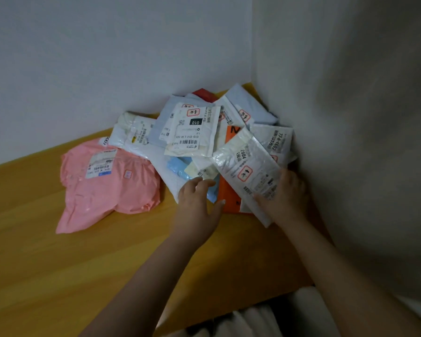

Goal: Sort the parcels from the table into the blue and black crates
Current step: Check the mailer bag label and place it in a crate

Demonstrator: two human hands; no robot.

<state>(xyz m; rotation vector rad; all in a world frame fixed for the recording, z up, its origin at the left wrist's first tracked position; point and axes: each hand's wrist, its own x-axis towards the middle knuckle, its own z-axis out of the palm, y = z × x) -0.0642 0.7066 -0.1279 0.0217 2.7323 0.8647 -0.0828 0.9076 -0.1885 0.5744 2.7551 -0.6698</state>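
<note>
I observe a yellow-brown wooden table [46, 251] set into a corner between two pale walls [107, 57], with a heap of soft plastic mailer parcels [199, 132] piled at the table's far right corner. My right hand [287, 193] grips the near end of a silvery-white bubble mailer with a printed label and a red square stamp [246, 171], thumb on top of the label face and fingers curled behind it; this parcel is tilted up off the heap, its near corner overhanging the table near the right edge. My left hand [197, 203] hangs above the near side of the heap with fingers loosely spread and slightly bent, holding nothing; its fingertips are over a white textured mailer [165, 166] and close to a light blue parcel [180, 169], though I cannot tell whether they touch. A flat orange parcel with black lettering [225, 198] lies under the held mailer. A large crumpled pink plastic mailer with a white label [102, 183] lies left of the heap, toward the table's back edge, touching the white mailer. A white envelope with a black "010" mark [192, 130] sits on top of the heap. Neither crate is in view.
</note>
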